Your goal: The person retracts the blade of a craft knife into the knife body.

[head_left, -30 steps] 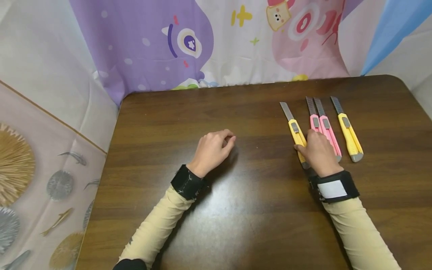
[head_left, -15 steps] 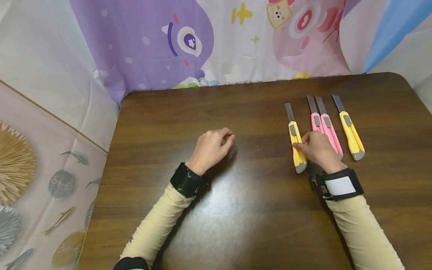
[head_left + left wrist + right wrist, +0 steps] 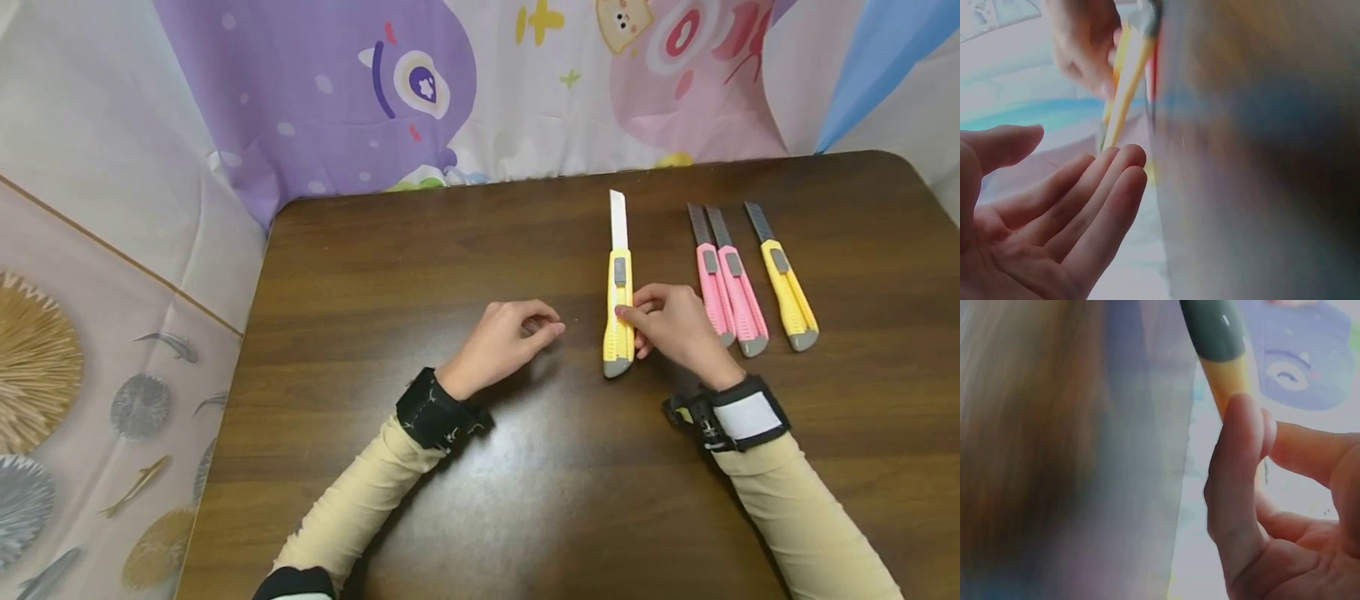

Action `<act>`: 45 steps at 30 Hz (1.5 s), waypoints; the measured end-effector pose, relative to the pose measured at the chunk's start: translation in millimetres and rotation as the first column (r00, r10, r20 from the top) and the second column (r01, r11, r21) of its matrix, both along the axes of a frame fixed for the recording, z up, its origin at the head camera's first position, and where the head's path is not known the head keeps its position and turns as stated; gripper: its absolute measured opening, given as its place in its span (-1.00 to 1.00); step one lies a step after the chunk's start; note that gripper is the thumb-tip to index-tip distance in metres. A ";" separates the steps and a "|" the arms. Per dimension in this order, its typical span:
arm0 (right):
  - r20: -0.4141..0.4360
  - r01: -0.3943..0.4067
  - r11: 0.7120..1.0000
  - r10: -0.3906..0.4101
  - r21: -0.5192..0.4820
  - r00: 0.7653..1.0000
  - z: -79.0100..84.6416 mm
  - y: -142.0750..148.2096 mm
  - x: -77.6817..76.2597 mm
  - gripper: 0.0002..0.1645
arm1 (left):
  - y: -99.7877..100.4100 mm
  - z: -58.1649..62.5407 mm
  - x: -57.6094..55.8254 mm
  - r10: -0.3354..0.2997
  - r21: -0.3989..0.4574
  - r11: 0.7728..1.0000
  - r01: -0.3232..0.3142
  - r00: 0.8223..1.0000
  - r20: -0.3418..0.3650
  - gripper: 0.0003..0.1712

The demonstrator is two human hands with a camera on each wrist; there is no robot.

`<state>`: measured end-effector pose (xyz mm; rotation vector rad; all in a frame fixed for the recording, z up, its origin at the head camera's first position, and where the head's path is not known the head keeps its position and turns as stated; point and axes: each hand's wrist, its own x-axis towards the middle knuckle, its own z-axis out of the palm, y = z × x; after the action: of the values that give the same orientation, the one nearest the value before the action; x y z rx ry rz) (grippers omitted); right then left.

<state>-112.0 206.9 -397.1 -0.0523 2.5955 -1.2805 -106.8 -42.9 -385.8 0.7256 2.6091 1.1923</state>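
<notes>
My right hand [image 3: 675, 327] pinches a yellow utility knife [image 3: 618, 308] between thumb and fingers. Its blade is extended and points to the far side of the table; the grey end cap faces me. In the right wrist view the knife's yellow body [image 3: 1225, 378] shows above the fingertips, the rest hidden behind them. To the left of the knife, my left hand [image 3: 506, 346] holds nothing, its fingers loosely bent toward the knife. The left wrist view shows that left hand [image 3: 1054, 225] with fingers apart from the thumb, the yellow knife [image 3: 1125, 87] beyond the fingertips.
Two pink utility knives [image 3: 716, 296] [image 3: 742, 300] lie side by side to the right of my right hand, blades out. Farther right lies another yellow utility knife [image 3: 790, 296], also with its blade extended. A printed curtain [image 3: 540, 100] hangs behind the wooden table [image 3: 480, 508].
My right hand has lifted the left-most yellow knife and carried it left, away from the pink knives, turning it straighter. My left hand has shifted right toward it and its fingers have loosened.
</notes>
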 end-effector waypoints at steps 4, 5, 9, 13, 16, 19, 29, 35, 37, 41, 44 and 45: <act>-0.060 -0.013 0.997 0.008 -0.078 0.998 2.4 -13.4 -0.1 -0.66 | 6.3 0.7 2.5 -0.031 0.035 0.999 0.028 0.994 0.107 -0.66; -0.077 -0.018 0.995 0.011 -0.097 0.997 3.0 -17.1 -0.9 -0.67 | 7.1 0.3 2.4 -0.034 0.041 0.999 0.029 0.991 0.127 -0.64; -0.115 -0.046 0.981 0.025 -0.187 0.993 7.8 -31.7 -4.9 -0.69 | 8.9 -1.9 0.2 -0.014 0.078 0.997 -0.001 0.980 0.198 -0.61; -0.132 -0.072 0.969 0.042 -0.238 0.990 14.9 -43.2 -10.3 -0.71 | 9.3 -7.1 -3.9 0.031 0.117 0.991 -0.063 0.967 0.255 -0.59; -0.136 -0.087 0.961 0.052 -0.264 0.989 19.6 -49.4 -14.2 -0.71 | 8.0 -9.9 -6.1 0.015 0.226 0.969 -0.101 0.936 0.353 -0.63; -0.154 -0.103 0.958 0.063 -0.266 0.986 25.6 -53.0 -18.2 -0.72 | 5.9 -11.1 -7.9 -0.032 0.352 0.926 -0.139 0.898 0.438 -0.70; -0.275 -0.070 0.968 0.000 -0.241 0.961 43.2 -55.1 -40.4 -0.65 | 1.9 -15.2 -9.1 -0.091 0.437 0.891 -0.119 0.898 0.430 -0.74; -0.241 -0.027 0.965 -0.039 -0.261 0.970 39.2 -55.9 -44.7 -0.56 | 3.4 -20.0 -5.8 -0.076 0.403 0.907 -0.119 0.896 0.437 -0.73; -0.239 -0.018 0.966 -0.046 -0.260 0.970 37.2 -56.4 -46.3 -0.52 | 4.4 -20.6 -4.7 -0.062 0.392 0.911 -0.128 0.897 0.437 -0.73; -0.266 -0.001 0.975 -0.060 -0.222 0.962 35.2 -57.2 -48.9 -0.50 | 7.2 -21.4 -2.8 -0.041 0.389 0.909 -0.146 0.900 0.434 -0.73; -0.306 0.010 0.984 -0.065 -0.179 0.950 34.7 -57.5 -50.2 -0.50 | 9.0 -22.2 -1.6 -0.038 0.400 0.904 -0.152 0.903 0.429 -0.73; -0.318 0.011 0.986 -0.064 -0.165 0.946 34.5 -57.7 -50.5 -0.50 | 9.4 -22.6 -1.2 -0.037 0.403 0.902 -0.153 0.904 0.426 -0.74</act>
<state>-162.5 149.2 -362.6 -0.2638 2.7613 -1.6152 -108.0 -33.5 -408.4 0.3844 2.0410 1.7491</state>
